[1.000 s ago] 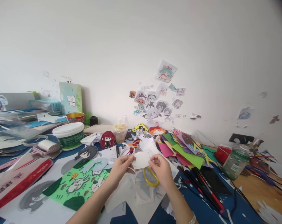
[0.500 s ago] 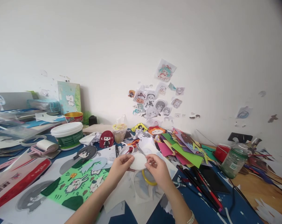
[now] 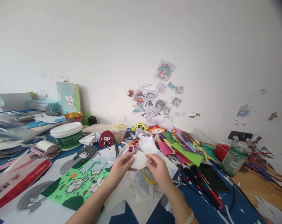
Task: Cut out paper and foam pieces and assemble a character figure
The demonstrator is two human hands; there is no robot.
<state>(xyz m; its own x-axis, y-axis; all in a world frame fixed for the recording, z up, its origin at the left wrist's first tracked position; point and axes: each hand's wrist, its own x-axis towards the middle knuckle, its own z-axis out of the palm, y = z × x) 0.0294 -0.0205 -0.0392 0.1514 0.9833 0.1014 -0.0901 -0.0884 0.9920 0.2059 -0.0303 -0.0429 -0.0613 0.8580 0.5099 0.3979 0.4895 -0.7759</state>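
Note:
A small white rounded paper piece is held up between both hands. My left hand pinches its left edge between thumb and fingers. At its right edge, my right hand grips it with thumb and fingertips. Just below the paper lies a yellow ring, partly behind my right hand, on white sheets. A green drawing with rabbit figures lies to the left of my left forearm.
A white-lidded green tub, a red-haired paper figure and a cup stand behind. Colored papers, markers and a glass jar are at right. A red-and-white package lies left.
My left fingers have shifted up and over the left edge of the white piece, covering a little more of it. My right hand has hardly moved. The view has shifted slightly.

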